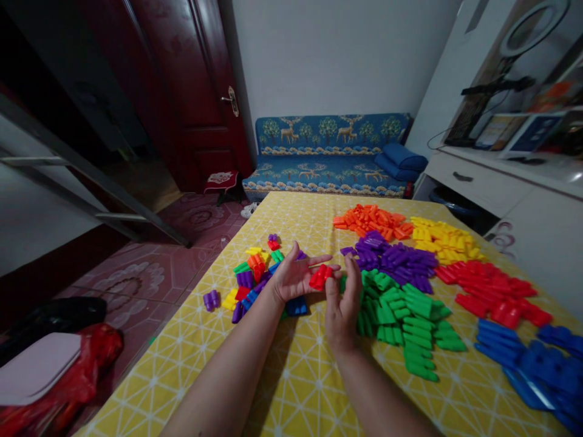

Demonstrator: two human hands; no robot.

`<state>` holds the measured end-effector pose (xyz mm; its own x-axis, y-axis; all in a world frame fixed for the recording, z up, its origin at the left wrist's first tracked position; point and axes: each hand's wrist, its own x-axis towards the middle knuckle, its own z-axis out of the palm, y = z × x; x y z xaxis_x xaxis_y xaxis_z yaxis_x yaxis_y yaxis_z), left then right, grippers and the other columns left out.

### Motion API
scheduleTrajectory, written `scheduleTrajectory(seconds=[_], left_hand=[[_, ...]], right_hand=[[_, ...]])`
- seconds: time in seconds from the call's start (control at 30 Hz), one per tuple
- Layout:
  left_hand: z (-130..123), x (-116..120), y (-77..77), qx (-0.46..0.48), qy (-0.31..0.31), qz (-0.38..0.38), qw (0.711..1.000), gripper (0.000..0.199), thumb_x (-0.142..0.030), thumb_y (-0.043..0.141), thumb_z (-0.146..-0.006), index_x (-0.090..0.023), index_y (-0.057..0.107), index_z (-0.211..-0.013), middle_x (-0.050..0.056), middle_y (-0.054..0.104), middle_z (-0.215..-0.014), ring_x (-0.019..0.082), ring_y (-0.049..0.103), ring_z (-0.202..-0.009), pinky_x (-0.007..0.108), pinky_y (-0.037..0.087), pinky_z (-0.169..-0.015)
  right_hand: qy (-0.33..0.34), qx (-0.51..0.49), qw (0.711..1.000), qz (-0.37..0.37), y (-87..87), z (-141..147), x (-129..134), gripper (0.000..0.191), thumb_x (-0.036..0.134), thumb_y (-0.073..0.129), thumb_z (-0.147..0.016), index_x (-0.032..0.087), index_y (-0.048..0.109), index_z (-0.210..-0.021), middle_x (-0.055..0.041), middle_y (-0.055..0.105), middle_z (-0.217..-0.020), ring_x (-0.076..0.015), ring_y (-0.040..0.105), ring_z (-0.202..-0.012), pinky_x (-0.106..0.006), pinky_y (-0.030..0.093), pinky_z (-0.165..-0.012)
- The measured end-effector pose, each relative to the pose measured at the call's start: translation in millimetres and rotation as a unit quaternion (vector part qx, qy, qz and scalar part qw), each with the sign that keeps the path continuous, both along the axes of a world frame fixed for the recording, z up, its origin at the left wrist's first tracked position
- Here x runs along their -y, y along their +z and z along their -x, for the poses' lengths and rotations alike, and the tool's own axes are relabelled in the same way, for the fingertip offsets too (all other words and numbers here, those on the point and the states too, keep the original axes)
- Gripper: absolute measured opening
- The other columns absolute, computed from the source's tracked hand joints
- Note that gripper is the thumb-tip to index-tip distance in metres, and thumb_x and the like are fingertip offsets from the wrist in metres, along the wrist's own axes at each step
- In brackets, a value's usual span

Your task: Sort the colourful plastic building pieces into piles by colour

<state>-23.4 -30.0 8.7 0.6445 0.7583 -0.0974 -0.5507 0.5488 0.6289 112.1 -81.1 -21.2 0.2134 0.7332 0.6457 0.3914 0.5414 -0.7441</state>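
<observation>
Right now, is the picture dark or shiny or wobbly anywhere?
In the head view: the doorway at left is nearly black; soft shadow falls on the yellow tablecloth between the arms; light glints off the blue pieces; the white cabinet leans and stretches, probably from a wide lens; the hands look slightly soft.

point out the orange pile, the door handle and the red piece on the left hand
orange pile [374, 221]: head view, on the middle of the heaped pieces
door handle [228, 99]: head view, on the lever
red piece [320, 277]: head view, on its middle, lying on the left hand [294, 279]
</observation>
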Motion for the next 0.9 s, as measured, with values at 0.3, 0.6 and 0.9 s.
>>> scheduleTrajectory(seconds=[0.3, 0.6, 0.9], left_hand=[[-5.7, 3.1, 0.1, -0.068, 0.049, -0.007, 0.996, 0.082, -0.076, 0.028, -0.086, -0.012, 0.051, -0.132, 0.016, 0.067, -0.107, 0.024, 0.066, -0.097, 0.034, 0.050, -0.083], [-13.1, 3.2, -4.2, -0.099, 0.065, -0.027, 0.993, 0.063, -0.064, 0.046, -0.089, -0.014, 0.058, -0.126, 0.009, 0.068, -0.089, 0.018, 0.065, -0.073, 0.032, 0.053, -0.070], [-27.2, 0.4, -19.0, -0.219, 0.151, -0.105, 0.958, 0.041, -0.039, 0.068, -0.086, -0.010, 0.063, -0.115, 0.015, 0.070, -0.105, 0.019, 0.069, -0.087, 0.030, 0.054, -0.079]], right_hand=[[0.073, 0.127, 0.987, 0.067, -11.5, 3.2, -10.5, 0.032, 0.027, 0.044, -0.095, 0.023, 0.064, -0.120, -0.0121, 0.051, -0.137, -0.0257, 0.047, -0.127, -0.046, 0.044, -0.103], [0.115, -0.064, 0.989, 0.064, 4.1, -2.8, 1.0, 0.029, 0.036, 0.041, -0.098, 0.022, 0.064, -0.109, -0.0089, 0.064, -0.108, -0.0201, 0.062, -0.096, -0.033, 0.055, -0.075], [-0.166, -0.195, 0.966, 0.035, 52.4, -182.6, -52.5, 0.035, 0.048, 0.056, -0.087, 0.015, 0.064, -0.095, -0.0053, 0.067, -0.078, -0.0103, 0.058, -0.055, -0.023, 0.045, -0.050]])
